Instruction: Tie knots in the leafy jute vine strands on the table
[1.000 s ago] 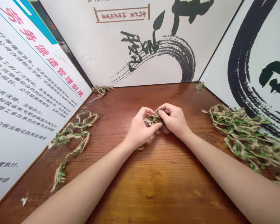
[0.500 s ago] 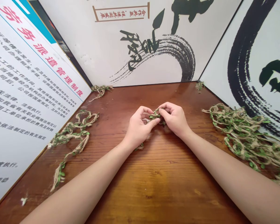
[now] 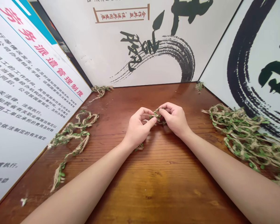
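Observation:
A length of jute twine with green leaves [image 3: 156, 117] is held between my two hands above the middle of the table. My left hand [image 3: 140, 126] pinches it between thumb and fingers. From the right, my right hand [image 3: 174, 116] grips the same leafy twine with thumb and forefinger, close to the left fingertips. A small loop stands up between the fingers. Part of the twine is hidden behind the hands, and a piece of leafy twine [image 3: 140, 147] shows below my left wrist.
A large heap of leafy twine [image 3: 245, 137] lies at the right. Looser strands [image 3: 72, 137] lie at the left, with small bundles in the back left corner [image 3: 101, 91] and back right corner [image 3: 199, 86]. Printed panels [image 3: 154, 62] wall in the wooden table [image 3: 154, 183].
My left thumb has drawn back slightly along the twine, showing more of it. My right hand is almost unmoved.

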Tool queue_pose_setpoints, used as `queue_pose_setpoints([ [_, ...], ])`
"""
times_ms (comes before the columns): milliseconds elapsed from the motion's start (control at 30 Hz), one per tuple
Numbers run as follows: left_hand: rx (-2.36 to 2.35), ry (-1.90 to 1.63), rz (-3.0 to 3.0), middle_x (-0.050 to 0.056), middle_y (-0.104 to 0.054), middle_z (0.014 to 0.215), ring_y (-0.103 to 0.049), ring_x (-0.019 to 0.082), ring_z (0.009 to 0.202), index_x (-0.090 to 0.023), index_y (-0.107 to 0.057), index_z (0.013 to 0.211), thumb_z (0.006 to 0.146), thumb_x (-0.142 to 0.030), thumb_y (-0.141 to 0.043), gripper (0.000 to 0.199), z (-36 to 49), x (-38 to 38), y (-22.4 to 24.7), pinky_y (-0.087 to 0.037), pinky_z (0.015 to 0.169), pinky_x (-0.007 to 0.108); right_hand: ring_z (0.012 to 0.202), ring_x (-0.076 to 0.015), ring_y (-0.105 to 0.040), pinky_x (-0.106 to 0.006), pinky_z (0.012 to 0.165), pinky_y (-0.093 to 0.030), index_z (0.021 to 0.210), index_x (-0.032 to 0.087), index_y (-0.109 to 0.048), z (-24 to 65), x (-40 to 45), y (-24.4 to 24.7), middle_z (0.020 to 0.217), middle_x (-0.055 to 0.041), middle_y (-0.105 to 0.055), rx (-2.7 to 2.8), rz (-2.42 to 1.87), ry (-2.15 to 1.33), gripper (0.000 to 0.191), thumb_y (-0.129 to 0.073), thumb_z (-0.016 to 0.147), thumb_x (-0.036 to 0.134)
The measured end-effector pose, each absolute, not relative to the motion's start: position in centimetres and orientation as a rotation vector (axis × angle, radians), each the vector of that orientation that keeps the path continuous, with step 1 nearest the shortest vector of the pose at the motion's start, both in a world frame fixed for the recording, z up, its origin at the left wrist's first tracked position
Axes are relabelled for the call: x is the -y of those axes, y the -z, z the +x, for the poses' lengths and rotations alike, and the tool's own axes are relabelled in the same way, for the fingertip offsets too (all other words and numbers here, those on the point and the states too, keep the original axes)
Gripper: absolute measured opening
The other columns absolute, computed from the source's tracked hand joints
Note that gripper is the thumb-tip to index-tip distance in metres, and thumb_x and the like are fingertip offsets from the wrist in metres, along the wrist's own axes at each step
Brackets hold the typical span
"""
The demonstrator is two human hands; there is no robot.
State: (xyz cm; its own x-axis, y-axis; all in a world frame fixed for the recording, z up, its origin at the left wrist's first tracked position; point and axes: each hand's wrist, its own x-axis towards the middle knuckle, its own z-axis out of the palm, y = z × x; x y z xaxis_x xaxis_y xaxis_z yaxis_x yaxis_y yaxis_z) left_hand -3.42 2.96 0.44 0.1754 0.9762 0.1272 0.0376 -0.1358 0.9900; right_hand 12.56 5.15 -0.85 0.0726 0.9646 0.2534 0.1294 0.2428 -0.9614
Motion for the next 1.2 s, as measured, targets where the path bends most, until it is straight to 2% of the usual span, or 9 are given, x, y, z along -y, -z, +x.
queue_pose_setpoints([
  [133, -1.059, -1.153, 1.392, 0.002, -0.074, 0.083, -0.068, 0.015, 0.070, -0.020, -0.059, 0.091, 0.076, -0.020, -0.072, 0.021, -3.35, -2.93, -0.43, -0.051, 0.066, 0.027, 0.054, -0.0140, -0.059, -0.027, 0.055, -0.048, 0.076, 0.020, -0.065, 12.57, -5.23, 0.98, 0.063, -0.0001, -0.066, 1.340, -1.149, -0.901, 0.011, -0.064, 0.078, 0.031],
  [300, -1.047, -1.202, 1.372, 0.001, -0.072, 0.075, -0.071, 0.016, 0.072, -0.021, -0.053, 0.083, 0.078, -0.018, -0.065, 0.014, -3.10, -3.28, -0.12, -0.053, 0.069, 0.028, 0.054, -0.0140, -0.059, -0.027, 0.055, -0.048, 0.076, 0.020, -0.066, 12.56, -5.19, 0.93, 0.061, 0.0003, -0.066, 1.331, -1.145, -0.911, 0.010, -0.065, 0.078, 0.030],
  [567, -1.132, -1.204, 1.476, -0.002, -0.067, 0.070, -0.067, 0.014, 0.068, -0.022, -0.049, 0.082, 0.081, -0.014, -0.060, 0.014, -3.12, -3.36, 0.04, -0.048, 0.066, 0.026, 0.053, -0.0146, -0.061, -0.028, 0.053, -0.050, 0.078, 0.020, -0.066, 12.57, -5.05, 0.83, 0.061, 0.0005, -0.067, 1.316, -1.099, -0.953, 0.010, -0.066, 0.078, 0.030],
  [800, -1.080, -1.184, 1.455, 0.001, -0.068, 0.080, -0.066, 0.015, 0.074, -0.019, -0.059, 0.085, 0.083, -0.019, -0.061, 0.003, -3.15, -3.37, -0.09, -0.051, 0.072, 0.028, 0.050, -0.0126, -0.059, -0.023, 0.045, -0.044, 0.078, 0.019, -0.065, 12.50, -5.17, 0.88, 0.060, 0.0010, -0.065, 1.330, -1.123, -0.929, 0.011, -0.065, 0.079, 0.030],
  [967, -1.147, -1.084, 1.575, 0.002, -0.070, 0.089, -0.061, 0.014, 0.070, -0.020, -0.062, 0.091, 0.078, -0.022, -0.072, 0.017, -3.39, -3.00, -0.21, -0.048, 0.067, 0.028, 0.042, -0.0105, -0.053, -0.021, 0.038, -0.038, 0.079, 0.020, -0.064, 12.41, -5.15, 0.80, 0.056, 0.0032, -0.061, 1.305, -1.137, -0.967, 0.011, -0.064, 0.079, 0.031],
  [1067, -1.164, -1.086, 1.650, 0.001, -0.069, 0.086, -0.061, 0.014, 0.070, -0.020, -0.060, 0.091, 0.074, -0.023, -0.079, 0.026, -3.40, -2.87, -0.19, -0.047, 0.068, 0.027, 0.040, -0.0103, -0.052, -0.021, 0.037, -0.037, 0.079, 0.020, -0.064, 12.38, -5.04, 0.68, 0.054, 0.0041, -0.059, 1.297, -1.131, -0.990, 0.009, -0.064, 0.078, 0.030],
  [1200, -1.148, -1.119, 1.645, 0.001, -0.068, 0.083, -0.062, 0.014, 0.071, -0.021, -0.058, 0.091, 0.078, -0.027, -0.079, 0.025, -3.40, -2.94, 0.11, -0.047, 0.067, 0.027, 0.042, -0.0116, -0.054, -0.021, 0.038, -0.037, 0.079, 0.020, -0.064, 12.36, -4.90, 0.58, 0.055, 0.0032, -0.061, 1.303, -1.123, -1.021, 0.009, -0.065, 0.078, 0.030],
])
